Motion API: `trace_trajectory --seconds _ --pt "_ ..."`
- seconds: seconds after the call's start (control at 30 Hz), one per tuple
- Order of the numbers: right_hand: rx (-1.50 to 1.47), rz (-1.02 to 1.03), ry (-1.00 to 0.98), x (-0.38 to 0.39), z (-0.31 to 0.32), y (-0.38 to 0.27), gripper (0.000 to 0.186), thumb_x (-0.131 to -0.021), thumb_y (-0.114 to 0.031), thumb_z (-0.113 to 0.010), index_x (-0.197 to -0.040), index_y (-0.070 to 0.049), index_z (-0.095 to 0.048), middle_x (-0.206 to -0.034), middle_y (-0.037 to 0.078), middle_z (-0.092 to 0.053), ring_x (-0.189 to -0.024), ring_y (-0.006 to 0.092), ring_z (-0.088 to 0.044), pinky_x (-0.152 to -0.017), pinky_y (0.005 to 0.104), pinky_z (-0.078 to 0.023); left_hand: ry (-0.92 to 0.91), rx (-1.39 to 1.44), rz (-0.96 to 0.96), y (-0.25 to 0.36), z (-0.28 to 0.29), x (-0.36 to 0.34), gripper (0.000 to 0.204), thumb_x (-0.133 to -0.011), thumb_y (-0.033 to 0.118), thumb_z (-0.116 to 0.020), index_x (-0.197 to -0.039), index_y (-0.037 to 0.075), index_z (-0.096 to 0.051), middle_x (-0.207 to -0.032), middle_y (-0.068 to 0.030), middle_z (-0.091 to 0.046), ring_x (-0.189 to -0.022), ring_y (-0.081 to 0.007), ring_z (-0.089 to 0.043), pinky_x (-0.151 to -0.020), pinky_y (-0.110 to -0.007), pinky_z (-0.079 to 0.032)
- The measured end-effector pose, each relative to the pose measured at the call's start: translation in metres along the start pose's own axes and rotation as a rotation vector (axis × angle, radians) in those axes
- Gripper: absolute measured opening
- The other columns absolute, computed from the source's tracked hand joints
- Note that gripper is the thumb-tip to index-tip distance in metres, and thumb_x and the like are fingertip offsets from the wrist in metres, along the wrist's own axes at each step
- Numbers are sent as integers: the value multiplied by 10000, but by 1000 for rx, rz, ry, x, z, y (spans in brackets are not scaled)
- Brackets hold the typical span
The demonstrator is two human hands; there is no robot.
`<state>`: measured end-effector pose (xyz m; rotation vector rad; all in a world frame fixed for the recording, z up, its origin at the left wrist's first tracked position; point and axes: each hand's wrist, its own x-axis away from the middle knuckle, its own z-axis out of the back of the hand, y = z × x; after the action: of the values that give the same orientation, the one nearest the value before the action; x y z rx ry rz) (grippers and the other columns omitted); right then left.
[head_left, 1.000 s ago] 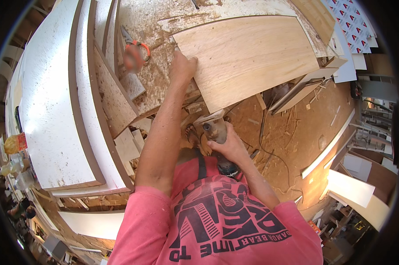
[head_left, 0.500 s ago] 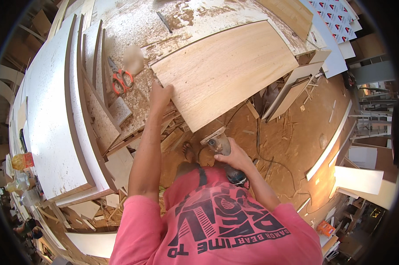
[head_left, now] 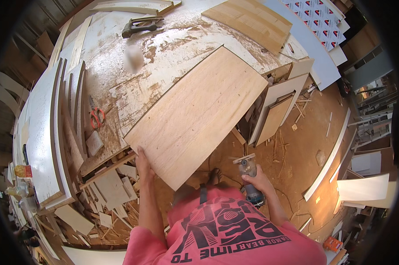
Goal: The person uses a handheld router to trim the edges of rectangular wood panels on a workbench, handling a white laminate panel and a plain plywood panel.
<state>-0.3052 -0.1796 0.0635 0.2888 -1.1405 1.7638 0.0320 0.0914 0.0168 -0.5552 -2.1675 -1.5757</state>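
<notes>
My left hand (head_left: 145, 165) grips the lower-left edge of a pale wooden panel (head_left: 199, 115), with the thumb on its top face. The panel lies slanted on the dusty workbench, its near corner jutting past the edge toward my body. Low on the right, my right hand (head_left: 257, 179) is wrapped round a trim router (head_left: 248, 168) with a grey head, a blue-green body and a flat base plate facing away from me. The router hangs in the air over the floor, apart from the panel.
Orange-handled scissors (head_left: 97, 117) lie on the bench left of the panel, near stacked white boards (head_left: 43, 137). A clamp (head_left: 140, 27) rests farther back. Boards (head_left: 276, 110) lean by the bench's right side. Offcuts (head_left: 109, 190) and a cable (head_left: 292, 207) lie low down.
The panel has been swung and pulled toward me, its near corner now close to my body. My left hand has come nearer with it. The router has moved right and slightly down.
</notes>
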Motion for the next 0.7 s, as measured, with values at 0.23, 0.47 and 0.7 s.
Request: trace_trajectory --seconds 0.23,0.47,0.7 --pt "-30 33 -75 -44 53 42 775 -718 -454 -760 -1269 -16 -435 -1111 223 -636 -1018 342 -647 -890 418 -485 42 147 -164 9 -14 48 520 -1032 366 -414 -1317 -69 -422 -1290 -199 -545 -1097 -305 -608 -955 -416 -516" --pt "-84 145 -61 -51 76 30 790 -733 -441 -754 -1309 -17 -418 -1166 220 -610 -1084 323 -615 -935 410 -462 179 260 -219 -9 -45 59 552 -1040 372 -372 -1373 -68 -361 -1320 -199 -529 -1148 -329 -582 -976 -439 -505" --pt "-212 192 -73 -44 94 21 874 -736 -436 -760 -1369 23 -370 -1175 194 -590 -1069 270 -606 -936 387 -469 106 308 69 -114 -155 69 552 -1023 430 -397 -1363 -4 -363 -1368 -196 -470 -1192 -337 -538 -962 -500 -497"
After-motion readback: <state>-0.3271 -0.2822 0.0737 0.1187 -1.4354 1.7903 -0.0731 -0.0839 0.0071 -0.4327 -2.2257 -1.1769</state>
